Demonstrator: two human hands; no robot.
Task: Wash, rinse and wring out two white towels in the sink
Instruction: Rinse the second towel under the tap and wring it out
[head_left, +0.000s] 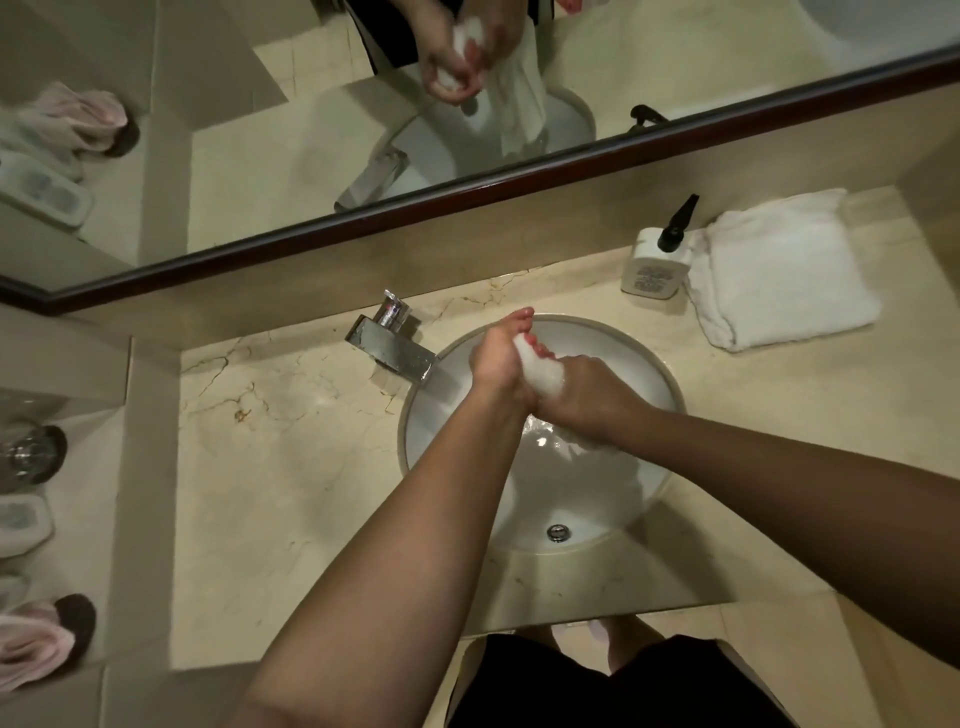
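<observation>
While a white towel (543, 371) is squeezed over the round sink (670, 379), the wringing step appears to be in hand. At about nine o'clock from the basin, a chrome tap (392, 351) is seen on the marble counter (291, 441). Moving right, the left hand (501, 353) is clenched around the upper end of the bunched towel, and the right hand (587, 397) is clenched around its lower part. The towel's long axis is held roughly upright, tilted from eleven o'clock down toward five o'clock, with its wet tail trailing into the basin. Next, an opposing twist of both hands is probably called for. At about two o'clock, a second folded white towel (779, 275) is laid flat beside a soap bottle (657, 265), seemingly not yet washed.
</observation>
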